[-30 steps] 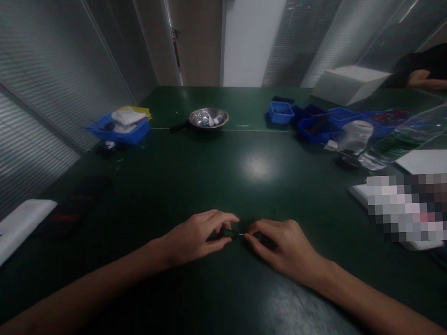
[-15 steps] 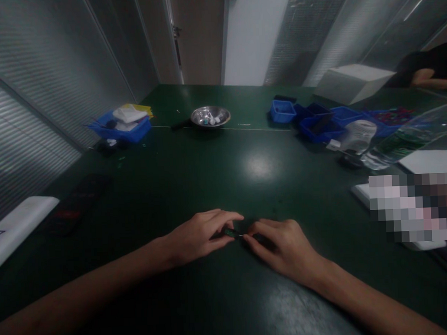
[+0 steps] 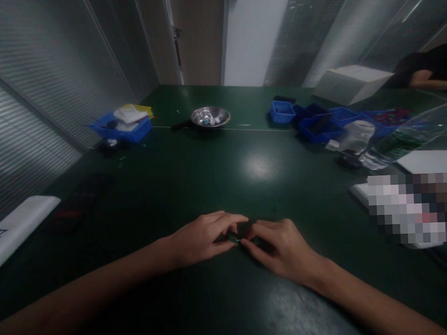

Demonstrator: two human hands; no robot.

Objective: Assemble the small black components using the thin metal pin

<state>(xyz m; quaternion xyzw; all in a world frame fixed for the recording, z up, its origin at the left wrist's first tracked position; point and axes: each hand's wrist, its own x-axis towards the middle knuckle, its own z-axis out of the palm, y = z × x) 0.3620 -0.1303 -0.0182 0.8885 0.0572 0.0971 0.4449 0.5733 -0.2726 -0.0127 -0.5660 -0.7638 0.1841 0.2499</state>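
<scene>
Near the front middle of the green table (image 3: 195, 188), my left hand (image 3: 204, 237) holds a small dark green piece (image 3: 233, 238), which looks like a little circuit board, between thumb and lower fingers. Its index finger stretches forward over the piece. My right hand (image 3: 280, 244) is close beside it on the right, thumb and fingertips pinched together at the piece's right end. A tiny pale bit shows at that pinch; what the right fingers grip is too small to make out. The fingertips of both hands nearly meet.
A metal bowl (image 3: 195, 120) with small parts stands farther back. Blue bins (image 3: 282, 113), a clear bottle (image 3: 403, 140) and a white box (image 3: 349, 85) are at right. At left lie a blue tray (image 3: 138, 130), a dark phone-like slab (image 3: 80, 201) and a white device (image 3: 22, 228). Someone's arm (image 3: 427, 79) rests far right.
The green piece has dropped slightly and tilted between my fingers. My left index finger reaches a little farther right, and my right fingertips have shifted slightly left and down.
</scene>
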